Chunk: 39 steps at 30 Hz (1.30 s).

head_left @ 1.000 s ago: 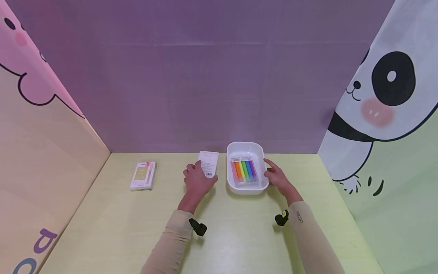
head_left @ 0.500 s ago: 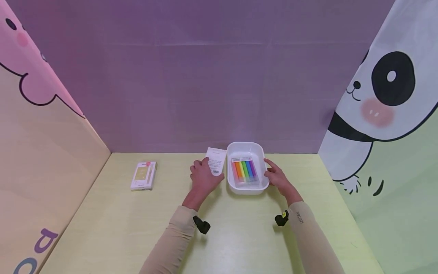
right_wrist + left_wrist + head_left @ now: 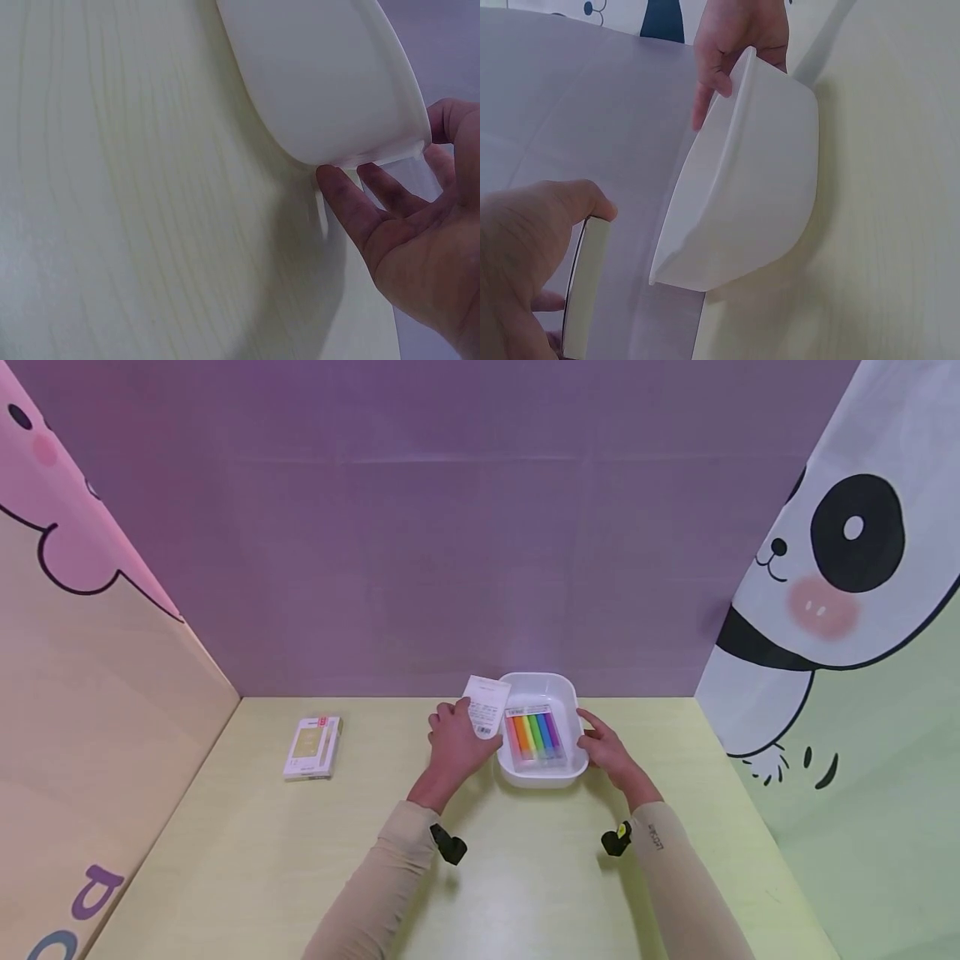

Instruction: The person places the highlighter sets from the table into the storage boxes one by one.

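Note:
My left hand (image 3: 459,745) holds a thin white box (image 3: 487,703) with small print and a barcode, raised at the left rim of a white plastic tub (image 3: 543,689). In the left wrist view this box (image 3: 587,289) is seen edge-on between thumb and fingers, apart from the tub (image 3: 757,172). Inside the tub lies a clear pack of rainbow-coloured sticks (image 3: 534,735); their exact kind is too small to tell. My right hand (image 3: 609,752) grips the tub's right side. The right wrist view shows that hand's (image 3: 427,247) thumb at the rim and fingers against the outer wall.
Another white box (image 3: 312,747) with a yellowish panel and red mark lies flat on the left of the pale wooden table (image 3: 247,860). A purple backdrop (image 3: 450,568) rises behind the table's far edge. Printed side panels stand left and right.
My left hand has carried the thin white box rightward from beside the tub to its left rim, tilting it clockwise. The right hand and tub have stayed in place.

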Tool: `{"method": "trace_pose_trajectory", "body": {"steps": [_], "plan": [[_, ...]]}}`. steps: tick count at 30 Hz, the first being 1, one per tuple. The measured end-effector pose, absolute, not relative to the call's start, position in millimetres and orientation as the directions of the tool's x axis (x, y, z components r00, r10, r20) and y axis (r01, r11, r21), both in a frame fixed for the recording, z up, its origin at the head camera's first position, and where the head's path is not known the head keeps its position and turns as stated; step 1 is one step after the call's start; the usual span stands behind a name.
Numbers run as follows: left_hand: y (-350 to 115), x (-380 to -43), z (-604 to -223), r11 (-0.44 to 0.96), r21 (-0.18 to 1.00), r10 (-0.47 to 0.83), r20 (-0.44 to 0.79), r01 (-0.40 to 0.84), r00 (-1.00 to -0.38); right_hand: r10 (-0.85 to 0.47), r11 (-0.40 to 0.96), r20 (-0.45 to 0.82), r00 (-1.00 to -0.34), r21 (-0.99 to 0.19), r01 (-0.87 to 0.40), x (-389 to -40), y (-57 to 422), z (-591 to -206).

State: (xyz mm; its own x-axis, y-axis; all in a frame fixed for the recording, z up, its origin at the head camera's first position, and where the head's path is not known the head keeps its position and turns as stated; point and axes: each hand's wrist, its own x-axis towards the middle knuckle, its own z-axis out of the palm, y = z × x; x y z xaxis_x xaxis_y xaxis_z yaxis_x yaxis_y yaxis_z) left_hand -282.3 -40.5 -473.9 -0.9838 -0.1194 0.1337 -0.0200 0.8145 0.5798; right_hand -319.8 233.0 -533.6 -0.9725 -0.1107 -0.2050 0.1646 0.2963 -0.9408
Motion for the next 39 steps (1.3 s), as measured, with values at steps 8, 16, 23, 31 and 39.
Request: {"method": "trace_pose_trajectory", "body": {"steps": [8,16,23,31,39], "plan": [[-33,-286,-468,0.817,0.576,-0.08,0.147,0.02,-0.986,-0.103,0.311,-0.203,-0.974,-0.936,0.162,-319,232,-532],[-27,-288,-467,0.82,0.571,-0.056,0.153,0.042,-0.987,-0.104,0.301,-0.204,-0.973,-0.939,0.165,-318,232,-532],[-21,-291,-464,0.818,0.571,-0.027,0.144,0.061,-0.989,-0.094,0.319,-0.21,-0.973,-0.932,0.17,-319,232,-532],[-13,-293,-460,0.82,0.568,-0.008,0.124,0.065,-0.992,-0.095,0.329,-0.221,-0.971,-0.927,0.179,-320,232,-531],[-6,-297,-460,0.832,0.551,0.0,0.106,0.059,-0.994,-0.101,0.318,-0.204,-0.974,-0.934,0.163,-319,231,-531]]}}
